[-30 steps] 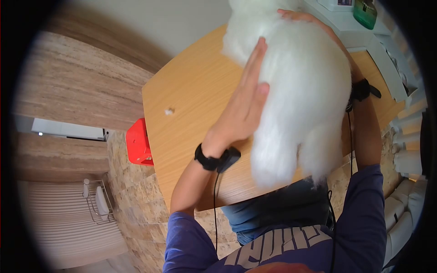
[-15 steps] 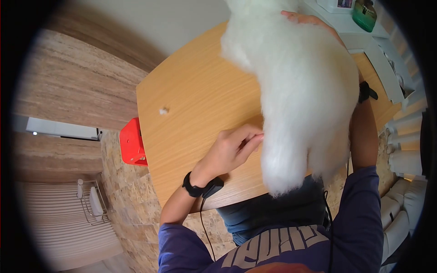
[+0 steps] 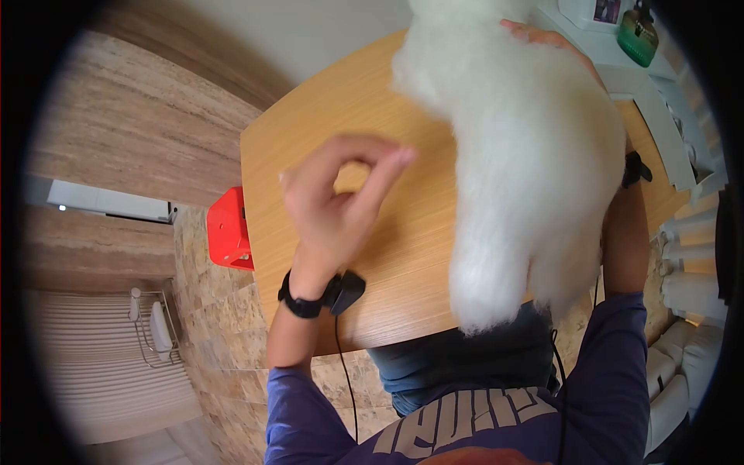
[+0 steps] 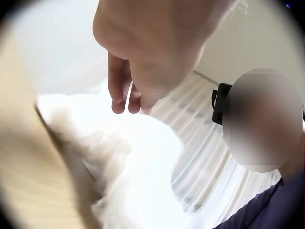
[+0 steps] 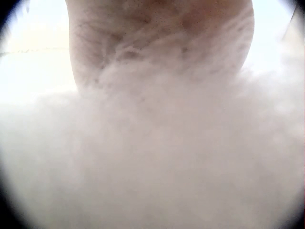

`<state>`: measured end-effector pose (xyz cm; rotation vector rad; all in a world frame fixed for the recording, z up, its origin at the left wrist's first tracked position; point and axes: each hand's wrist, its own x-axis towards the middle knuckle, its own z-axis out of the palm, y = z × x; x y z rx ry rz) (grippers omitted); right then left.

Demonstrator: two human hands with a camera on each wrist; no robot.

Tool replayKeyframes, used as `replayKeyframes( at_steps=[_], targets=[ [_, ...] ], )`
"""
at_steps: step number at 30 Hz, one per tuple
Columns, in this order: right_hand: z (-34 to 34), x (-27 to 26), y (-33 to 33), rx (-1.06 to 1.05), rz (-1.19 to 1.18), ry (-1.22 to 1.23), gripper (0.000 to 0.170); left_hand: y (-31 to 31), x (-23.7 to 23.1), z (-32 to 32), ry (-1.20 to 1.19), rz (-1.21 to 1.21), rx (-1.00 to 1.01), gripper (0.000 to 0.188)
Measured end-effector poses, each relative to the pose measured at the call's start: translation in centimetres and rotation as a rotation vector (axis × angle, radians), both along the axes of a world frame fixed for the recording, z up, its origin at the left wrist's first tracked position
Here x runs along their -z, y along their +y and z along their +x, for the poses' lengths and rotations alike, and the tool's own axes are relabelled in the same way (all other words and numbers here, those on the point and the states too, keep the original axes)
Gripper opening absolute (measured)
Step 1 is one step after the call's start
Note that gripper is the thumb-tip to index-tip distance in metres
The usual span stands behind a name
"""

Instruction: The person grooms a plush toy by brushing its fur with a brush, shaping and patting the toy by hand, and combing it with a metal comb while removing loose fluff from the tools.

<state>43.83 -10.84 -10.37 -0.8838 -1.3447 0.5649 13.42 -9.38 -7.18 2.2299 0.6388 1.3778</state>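
Observation:
A big white figure of long, fluffy fibre [image 3: 535, 163] with two leg-like lobes at its near end is over the right part of the wooden table [image 3: 372, 294]. My right hand [image 3: 546, 37] rests along its far right side, fingers partly buried; in the right wrist view the palm [image 5: 157, 43] presses into the fluff. My left hand [image 3: 337, 190] hovers over the table to its left, blurred, thumb and index finger curled into a ring with the tips together. Nothing shows between those tips. In the left wrist view its other fingers [image 4: 119, 88] hang bent in front of the fluff.
A red stool [image 3: 227, 229] stands beyond the table's left edge. At the back right, a white shelf [image 3: 608, 43] holds a green glass bottle [image 3: 638, 39]. Black cables [image 3: 346, 380] trail from both wrist cameras.
My left hand goes from flat against the fluff to a pinch at its edge, then away to the left. The right hand stays on the figure.

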Motion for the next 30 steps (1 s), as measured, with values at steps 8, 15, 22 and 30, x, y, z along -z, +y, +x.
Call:
replayKeyframes(
  at_steps=[8, 15, 22, 30],
  targets=[
    [4.1, 0.1, 1.6, -0.374, 0.08, -0.154, 0.032, 5.8, 0.5, 10.3, 0.069, 0.204, 0.147, 0.037],
    [5.4, 1.6, 2.5, -0.276, 0.243, -0.416, 0.034, 6.7, 4.5, 9.6, 0.09, 0.109, 0.228, 0.041],
    [3.8, 1.7, 3.1, -0.291, 0.168, -0.317, 0.032, 6.8, 5.2, 8.3, -0.009, 0.178, 0.068, 0.013],
    [3.2, 2.2, 2.2, -0.259, 0.087, -0.169, 0.029, 9.8, 7.4, 5.8, 0.228, -0.033, -0.085, 0.008]
  ],
)
